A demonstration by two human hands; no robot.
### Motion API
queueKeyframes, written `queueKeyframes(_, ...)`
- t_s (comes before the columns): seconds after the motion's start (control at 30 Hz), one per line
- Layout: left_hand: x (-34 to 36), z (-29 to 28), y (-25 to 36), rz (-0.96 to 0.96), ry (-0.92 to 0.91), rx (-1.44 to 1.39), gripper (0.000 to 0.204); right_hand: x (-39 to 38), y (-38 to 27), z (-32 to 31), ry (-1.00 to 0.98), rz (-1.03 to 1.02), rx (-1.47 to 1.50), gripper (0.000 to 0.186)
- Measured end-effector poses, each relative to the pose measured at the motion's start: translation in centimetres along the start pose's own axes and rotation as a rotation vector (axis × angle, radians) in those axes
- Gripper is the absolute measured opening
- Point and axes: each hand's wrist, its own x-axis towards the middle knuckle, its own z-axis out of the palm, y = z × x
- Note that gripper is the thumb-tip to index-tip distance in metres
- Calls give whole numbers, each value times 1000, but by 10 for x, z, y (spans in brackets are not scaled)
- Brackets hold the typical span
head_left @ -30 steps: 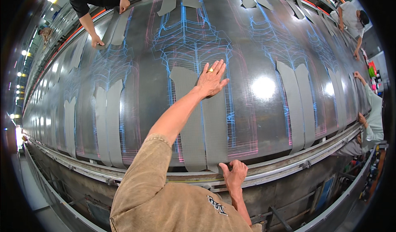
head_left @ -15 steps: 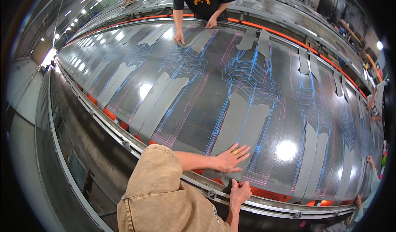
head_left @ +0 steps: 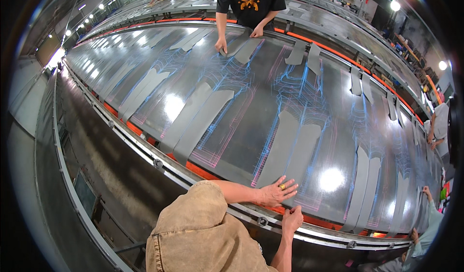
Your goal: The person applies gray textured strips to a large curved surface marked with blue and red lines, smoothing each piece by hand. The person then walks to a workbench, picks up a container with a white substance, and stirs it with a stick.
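Two long grey fabric panels lie side by side on the dark printing table (head_left: 241, 141), over blue and pink guide lines. My left hand (head_left: 278, 192), with a yellow ring, rests flat with fingers spread at the near end of the right panel (head_left: 303, 144). It partly covers the left panel (head_left: 276, 148) too. Just in front of it, at the table's near edge, my right hand (head_left: 292, 219) is closed in a pinch. The fabric's end seems to be between its fingers, though they hide most of it.
More grey panels (head_left: 191, 117) lie in pairs along both long sides of the table. A metal rail (head_left: 212, 194) with knobs borders the near edge. Across the table a co-worker in a black shirt (head_left: 251, 6) handles a panel. Other people (head_left: 430, 223) work at the right.
My left hand has slid toward the near edge, closer to my right hand. My right hand keeps its pinch at the edge. The whole view has shifted slightly.
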Motion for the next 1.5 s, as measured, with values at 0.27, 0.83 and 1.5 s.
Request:
queueKeyframes(0.27,2,8,2,26,90,-80,69,0,3,2,51,27,22,16)
queueKeyframes(0.83,-2,-47,-5,-34,-95,-330,82,-190,28,-59,330,370,222,10)
queueKeyframes(1.5,130,-60,284,278,160,-605,47,-463,315,-45,244,1414,584,26)
